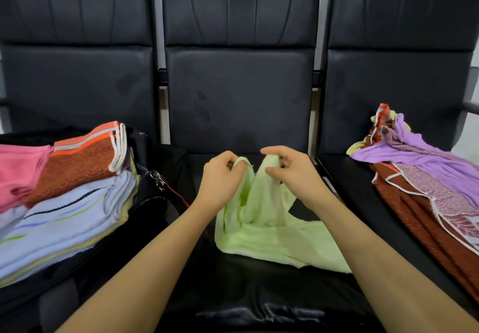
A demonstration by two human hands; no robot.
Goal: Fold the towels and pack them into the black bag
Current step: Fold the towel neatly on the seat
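A light green towel (269,231) lies crumpled on the middle black seat, its upper edge lifted. My left hand (220,177) pinches one raised corner of it. My right hand (290,169) pinches the other raised part just to the right. On the left seat the black bag (153,203) lies open, and folded towels sit stacked on it: a pink one (18,172), an orange-brown one (83,161) and a pale blue striped one (64,218). On the right seat lies a heap of unfolded towels, purple (425,161) over rust red (425,218).
Three black padded chairs (238,94) stand side by side with high backs. A metal clasp and a red cord (158,177) hang at the bag's edge. A grey armrest (470,107) juts in at the far right.
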